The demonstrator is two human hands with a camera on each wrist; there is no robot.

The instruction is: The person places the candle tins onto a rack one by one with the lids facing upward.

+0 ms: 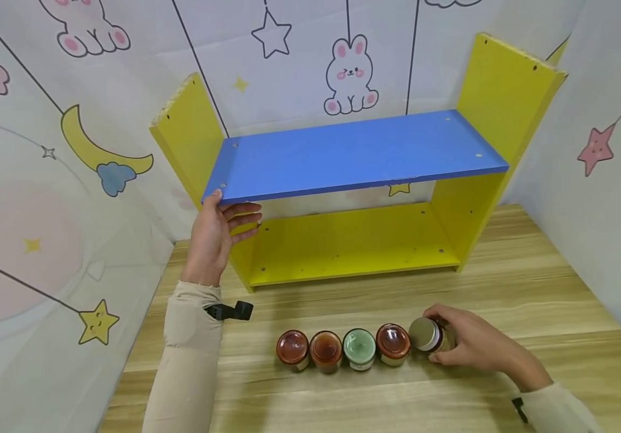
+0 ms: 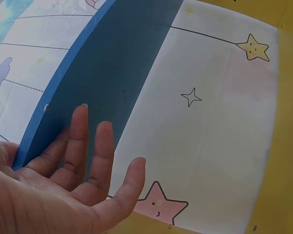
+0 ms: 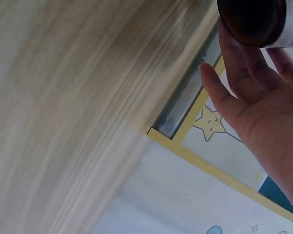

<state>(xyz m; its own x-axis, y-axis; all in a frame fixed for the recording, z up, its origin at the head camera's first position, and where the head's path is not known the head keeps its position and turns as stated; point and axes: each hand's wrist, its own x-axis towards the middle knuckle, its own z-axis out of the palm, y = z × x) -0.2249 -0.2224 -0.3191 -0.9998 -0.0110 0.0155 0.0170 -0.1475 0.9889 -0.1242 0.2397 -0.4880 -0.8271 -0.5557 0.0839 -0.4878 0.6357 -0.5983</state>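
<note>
Our right hand (image 1: 467,344) pinching round dark-glass jar (image 1: 436,335) just right of brown-and-green jar row (image 1: 359,346), long axis tilted, grey lid (image 1: 423,334) leaning left, our left hand (image 1: 212,243) pinching flat blue board (image 1: 343,153), other fingers (image 2: 103,146) spread

The rightmost jar (image 1: 432,335), dark brown glass with a pale label and a greyish-olive lid (image 1: 423,334), tilts lid-leftward in the right hand (image 1: 470,340). Behind it, the wooden shelf unit (image 1: 354,243) stands upright: two yellow side panels, a yellow lower shelf, and a blue upper shelf (image 1: 351,156) whose front left corner the left hand (image 1: 215,234) holds.
</note>
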